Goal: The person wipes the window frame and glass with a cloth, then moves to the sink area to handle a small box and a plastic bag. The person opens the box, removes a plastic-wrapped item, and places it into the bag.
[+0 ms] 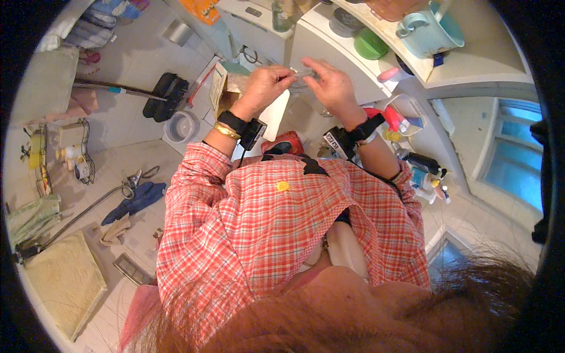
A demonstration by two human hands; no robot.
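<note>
My left hand (267,84) pinches a thin, greyish see-through piece of material (302,76) between thumb and fingertips. Facing it, my right hand (334,86) has its thumb and fingers spread around the other side of the material; blur hides whether they grip it. Both hands are raised in front of my chest, close together. Beneath the left hand stands an open box (219,90) with a pale flap (281,115). Lower down, partly hidden by my checked shirt, is a red object (282,142).
A white cabinet (337,59) stands ahead, with a green bowl (371,44) on top. A light-blue mug (430,33) sits on the shelf to the right. Left are a round tub (181,126) and a black brush head (165,97). Several bottles (423,163) stand at right.
</note>
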